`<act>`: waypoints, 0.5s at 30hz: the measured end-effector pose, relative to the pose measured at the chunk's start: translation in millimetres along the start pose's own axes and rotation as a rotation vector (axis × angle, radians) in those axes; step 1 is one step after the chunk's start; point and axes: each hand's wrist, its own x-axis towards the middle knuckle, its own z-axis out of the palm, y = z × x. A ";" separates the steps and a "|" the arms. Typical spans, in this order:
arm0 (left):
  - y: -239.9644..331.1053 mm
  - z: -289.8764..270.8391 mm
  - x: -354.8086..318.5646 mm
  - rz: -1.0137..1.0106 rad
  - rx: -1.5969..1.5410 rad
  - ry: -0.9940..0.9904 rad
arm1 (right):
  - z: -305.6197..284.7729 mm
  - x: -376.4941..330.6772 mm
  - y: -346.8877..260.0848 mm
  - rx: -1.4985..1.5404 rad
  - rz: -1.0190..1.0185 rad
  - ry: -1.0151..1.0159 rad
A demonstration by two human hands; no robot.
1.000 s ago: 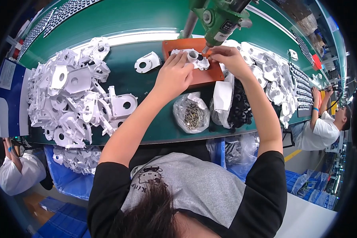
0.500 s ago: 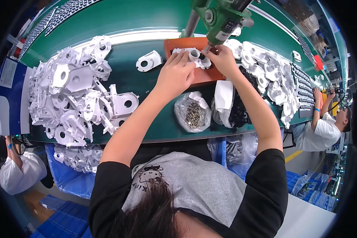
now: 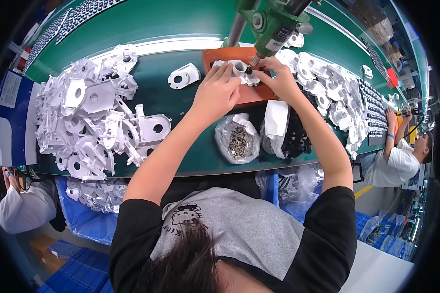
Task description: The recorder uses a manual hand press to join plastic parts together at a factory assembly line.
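Note:
A white plastic housing [image 3: 238, 69] with a round collar sits in an orange fixture [image 3: 252, 94] under a green machine head [image 3: 275, 30]. My left hand [image 3: 217, 94] is on the housing's left end, fingers stretched over its top and thumb by its near side, holding it in place. The machine's thin metal shaft [image 3: 255, 59] reaches down with a dark tip at the housing's right part. Beside that tip is my right hand [image 3: 277, 78], its thumb and fingers apart on either side; nothing shows between them, though the fingertips are partly hidden.
White plastic parts pile [image 3: 90, 115] at left, with a single part [image 3: 184, 76] nearer the fixture. More white parts [image 3: 335, 93] lie at right. A bag of screws [image 3: 238, 141], a white-topped bag [image 3: 276, 119] and black pieces [image 3: 297, 136] sit nearby. Co-workers [image 3: 398, 158] are at both sides.
The machine's shaft has come down, with its dark tip at the housing. My right hand's fingers have moved apart and slightly right. My left hand stays on the housing.

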 end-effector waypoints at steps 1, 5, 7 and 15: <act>0.8 0.0 0.1 0.017 0.001 0.015 | -4.2 -4.7 -0.7 -0.066 -0.079 -0.039; 4.1 -3.3 1.2 0.024 0.014 0.001 | -8.7 -13.8 -11.0 -0.238 -0.179 -0.087; 6.6 -5.1 1.4 0.011 0.031 -0.048 | -7.4 -18.5 -16.2 -0.323 -0.259 -0.078; 6.5 -3.8 1.2 -0.012 0.052 -0.112 | -2.1 -25.9 -22.7 -0.538 -0.323 -0.079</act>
